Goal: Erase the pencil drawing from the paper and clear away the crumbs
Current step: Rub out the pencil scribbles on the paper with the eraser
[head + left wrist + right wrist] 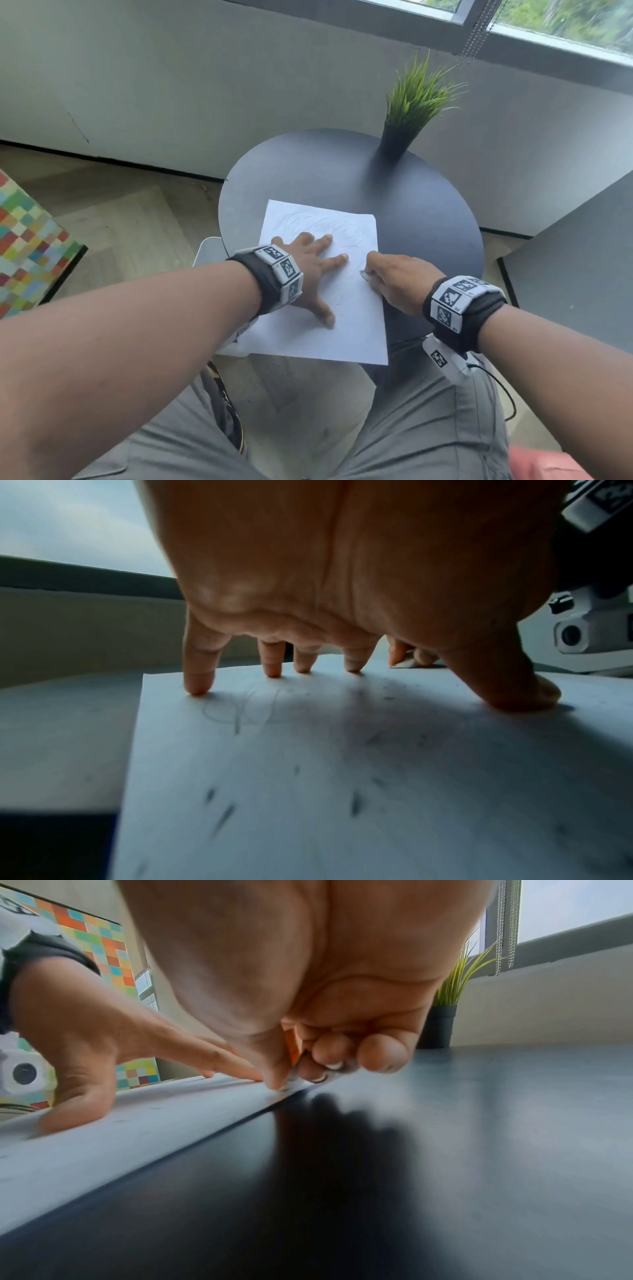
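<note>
A white sheet of paper (349, 318) lies on the round dark table (428, 212), and its near end hangs over the table edge. Faint pencil scribbles (318, 222) cover its far half. Dark eraser crumbs (222, 815) are scattered over the sheet. My left hand (318, 274) presses flat on the paper with its fingers spread. My right hand (368, 274) pinches a small eraser (364, 274) against the sheet near its right edge. The eraser (294, 1047) shows an orange sleeve between thumb and fingers, and its white tip (404, 664) touches the paper.
A black pot with green grass-like leaves (395, 144) stands at the table's far side. A grey cabinet top (582, 267) is to the right and a colourful checked block (27, 246) to the left. My knees are below the table's near edge.
</note>
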Tool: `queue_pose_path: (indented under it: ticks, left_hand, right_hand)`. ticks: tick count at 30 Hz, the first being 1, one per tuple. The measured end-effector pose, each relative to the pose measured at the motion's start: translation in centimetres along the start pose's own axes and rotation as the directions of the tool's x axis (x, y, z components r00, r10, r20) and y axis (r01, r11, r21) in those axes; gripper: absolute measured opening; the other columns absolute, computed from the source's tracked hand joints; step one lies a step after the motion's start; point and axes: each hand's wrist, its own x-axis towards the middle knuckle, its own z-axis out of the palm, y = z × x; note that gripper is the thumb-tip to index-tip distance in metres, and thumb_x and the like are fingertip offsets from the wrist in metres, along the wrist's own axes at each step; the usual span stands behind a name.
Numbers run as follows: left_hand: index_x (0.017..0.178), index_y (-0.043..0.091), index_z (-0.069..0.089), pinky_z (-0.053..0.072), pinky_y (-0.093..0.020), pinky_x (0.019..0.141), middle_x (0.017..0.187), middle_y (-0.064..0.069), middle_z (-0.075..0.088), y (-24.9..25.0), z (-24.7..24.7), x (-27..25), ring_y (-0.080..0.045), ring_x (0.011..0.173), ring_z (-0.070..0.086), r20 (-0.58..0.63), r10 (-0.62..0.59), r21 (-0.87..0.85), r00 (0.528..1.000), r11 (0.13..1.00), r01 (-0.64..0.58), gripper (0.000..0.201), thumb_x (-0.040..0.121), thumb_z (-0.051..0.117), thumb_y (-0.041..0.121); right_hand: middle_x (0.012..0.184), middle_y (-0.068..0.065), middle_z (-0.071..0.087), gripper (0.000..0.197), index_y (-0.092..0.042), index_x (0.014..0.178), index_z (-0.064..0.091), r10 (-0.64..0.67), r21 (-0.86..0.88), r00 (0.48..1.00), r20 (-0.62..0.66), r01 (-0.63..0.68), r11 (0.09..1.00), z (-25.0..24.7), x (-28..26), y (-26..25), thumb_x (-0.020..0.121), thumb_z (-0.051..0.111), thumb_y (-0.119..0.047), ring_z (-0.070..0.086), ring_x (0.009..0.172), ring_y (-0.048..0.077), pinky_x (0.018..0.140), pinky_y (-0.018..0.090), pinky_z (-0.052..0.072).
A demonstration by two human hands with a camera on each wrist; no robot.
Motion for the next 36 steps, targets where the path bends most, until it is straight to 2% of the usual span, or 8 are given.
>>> queue_pose_path:
  ticks: [4, 8, 13, 18, 23, 28, 33, 36]
  left_hand:
    - [0.149, 0.053, -0.012, 0.011, -0.078, 0.105, 0.162, 0.008, -0.023, 0.0, 0.6, 0.0, -0.033, 0.149, -0.017, 0.045, -0.043, -0.026, 0.998, 0.999, 0.044, 0.126, 0.052, 0.058, 0.095]
    - [0.148, 0.052, -0.015, 0.01, -0.08, 0.103, 0.161, 0.008, -0.028, 0.1, 0.4, 0.2, -0.034, 0.148, -0.02, 0.071, -0.039, -0.016, 0.997, 0.999, 0.04, 0.13, 0.05, 0.059, 0.094]
    - [0.148, 0.053, -0.016, 0.013, -0.08, 0.103, 0.161, 0.007, -0.026, 0.1, 0.3, 0.4, -0.035, 0.148, -0.019, 0.067, -0.036, -0.009, 0.997, 0.999, 0.037, 0.13, 0.049, 0.059, 0.095]
    - [0.148, 0.052, -0.016, 0.015, -0.081, 0.102, 0.161, 0.005, -0.027, 0.3, 0.2, 0.4, -0.037, 0.148, -0.019, 0.073, -0.038, -0.001, 0.997, 0.999, 0.038, 0.131, 0.049, 0.059, 0.095]
    - [0.149, 0.05, -0.016, 0.017, -0.08, 0.101, 0.161, 0.004, -0.026, 0.4, 0.0, 0.4, -0.038, 0.148, -0.018, 0.069, -0.047, 0.004, 0.997, 0.999, 0.047, 0.13, 0.051, 0.058, 0.095]
    - [0.148, 0.051, -0.017, 0.015, -0.081, 0.1, 0.161, 0.005, -0.026, 0.6, 0.4, 0.6, -0.037, 0.148, -0.018, 0.064, -0.046, 0.015, 0.997, 0.999, 0.045, 0.134, 0.047, 0.058, 0.096]
    - [0.148, 0.05, -0.019, 0.014, -0.082, 0.1, 0.16, 0.005, -0.027, 0.4, 0.4, 0.6, -0.037, 0.147, -0.019, 0.063, -0.037, 0.007, 0.997, 0.999, 0.037, 0.136, 0.046, 0.058, 0.097]
    - [0.148, 0.051, -0.019, 0.013, -0.082, 0.1, 0.16, 0.005, -0.029, 0.4, 0.4, 0.5, -0.037, 0.147, -0.021, 0.076, -0.039, 0.009, 0.996, 0.999, 0.038, 0.136, 0.045, 0.058, 0.097]
  right_hand:
    - [0.091, 0.003, 0.057, 0.011, -0.019, 0.092, 0.031, -0.006, -0.095, 1.0, 0.019, 0.007, 0.995, 0.5, -0.4, -1.6, 0.098, 0.036, -0.028, 0.056, 0.077, 0.03, 0.067, 0.04, 0.049]
    - [0.093, -0.003, 0.05, 0.01, -0.021, 0.104, 0.036, -0.255, -0.131, 0.957, 0.142, 0.273, 0.953, 1.4, -2.3, -4.5, 0.095, 0.041, -0.021, 0.057, 0.084, 0.025, 0.061, 0.035, 0.039]
    - [0.096, 0.002, 0.057, 0.01, -0.023, 0.094, 0.032, 0.023, -0.126, 1.0, 0.019, -0.021, 0.992, 0.1, 0.3, -1.0, 0.094, 0.041, -0.02, 0.059, 0.082, 0.032, 0.07, 0.039, 0.051]
    - [0.095, -0.001, 0.051, 0.015, -0.019, 0.108, 0.037, -0.268, -0.125, 0.949, 0.166, 0.29, 0.949, 1.3, -1.7, -4.7, 0.094, 0.043, -0.019, 0.054, 0.08, 0.027, 0.061, 0.034, 0.035]
    - [0.092, 0.004, 0.053, 0.01, -0.021, 0.104, 0.03, -0.016, -0.129, 1.0, 0.017, 0.018, 0.991, 0.2, 0.4, -2.3, 0.1, 0.036, -0.027, 0.052, 0.075, 0.03, 0.064, 0.037, 0.043]
    - [0.093, 0.003, 0.056, 0.009, -0.019, 0.1, 0.034, -0.22, -0.116, 0.961, 0.168, 0.241, 0.964, 1.2, -2.4, -5.8, 0.094, 0.042, -0.021, 0.059, 0.077, 0.032, 0.061, 0.039, 0.048]
    - [0.096, 0.006, 0.059, 0.013, -0.019, 0.1, 0.03, 0.009, -0.135, 1.0, 0.022, -0.006, 0.991, 0.2, 0.8, -1.9, 0.099, 0.034, -0.031, 0.057, 0.079, 0.035, 0.071, 0.044, 0.052]
    - [0.099, 0.004, 0.058, 0.018, -0.017, 0.11, 0.035, -0.161, -0.132, 0.981, 0.109, 0.174, 0.976, 0.8, -0.4, -4.0, 0.096, 0.039, -0.026, 0.058, 0.079, 0.034, 0.067, 0.04, 0.05]
